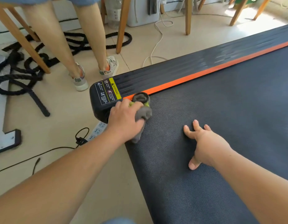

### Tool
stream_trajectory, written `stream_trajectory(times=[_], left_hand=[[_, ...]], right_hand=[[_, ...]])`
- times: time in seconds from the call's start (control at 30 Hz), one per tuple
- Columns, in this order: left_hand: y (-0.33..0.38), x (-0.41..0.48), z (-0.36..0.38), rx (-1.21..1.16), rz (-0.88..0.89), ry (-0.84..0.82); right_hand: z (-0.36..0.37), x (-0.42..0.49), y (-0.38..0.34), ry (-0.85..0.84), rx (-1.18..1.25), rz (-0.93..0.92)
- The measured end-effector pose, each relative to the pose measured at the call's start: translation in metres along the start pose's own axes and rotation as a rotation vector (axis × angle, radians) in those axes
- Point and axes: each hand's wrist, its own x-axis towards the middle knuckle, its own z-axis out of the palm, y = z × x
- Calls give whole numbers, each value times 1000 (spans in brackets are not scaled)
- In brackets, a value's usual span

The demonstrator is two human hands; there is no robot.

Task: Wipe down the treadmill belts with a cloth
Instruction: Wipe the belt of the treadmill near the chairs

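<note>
The dark textured treadmill belt fills the right half of the head view, edged by an orange strip and a black side rail. My left hand grips a bunched grey cloth with a green patch and holds it against the belt's rear left corner, beside the end cap with the yellow warning label. My right hand lies flat on the belt with its fingers spread, to the right of the cloth.
Another person's legs and shoes stand just beyond the treadmill's end cap. Thick black rope is coiled on the tiled floor among wooden stool legs. A white power strip and black cables lie under my left forearm.
</note>
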Motion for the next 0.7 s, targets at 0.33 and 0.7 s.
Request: stream_trajectory(times=[0.33, 0.7], left_hand=[[4, -68, 7, -278, 393, -4], [60, -124, 23, -662, -474, 271]], right_hand=[[-2, 7, 1, -46, 3, 16], [-3, 1, -2, -26, -2, 14]])
